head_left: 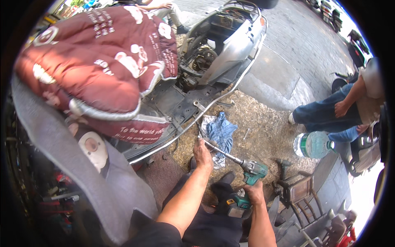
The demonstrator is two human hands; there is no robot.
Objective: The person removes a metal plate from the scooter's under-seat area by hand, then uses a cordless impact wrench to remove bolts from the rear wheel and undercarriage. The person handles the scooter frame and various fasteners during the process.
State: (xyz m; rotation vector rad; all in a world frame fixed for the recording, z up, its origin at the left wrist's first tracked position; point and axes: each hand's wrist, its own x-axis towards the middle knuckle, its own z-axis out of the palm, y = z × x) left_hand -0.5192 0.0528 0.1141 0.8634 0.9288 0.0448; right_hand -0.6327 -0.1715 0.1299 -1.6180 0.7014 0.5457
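My right hand (254,192) is wrapped round the grip of a green cordless impact wrench (256,169), whose battery sits below the fist. A long metal extension bar (225,153) runs from its nose up and left. My left hand (202,156) is closed round the far end of that bar, close to the edge of the motor scooter (196,101); the fingers partly hide the tip. I cannot tell whether the tip touches the scooter. The scooter's floor frame and inner parts lie bare, with a silver rail (187,128) along its side.
A maroon quilted cover (103,70) drapes over the scooter's left part. Blue cloth (222,133) lies on the ground beyond the bar. To the right are a large water bottle (313,145), a wooden chair (302,190), a hammer-like tool (284,164) and a person in jeans (329,108). Another person sits behind the scooter.
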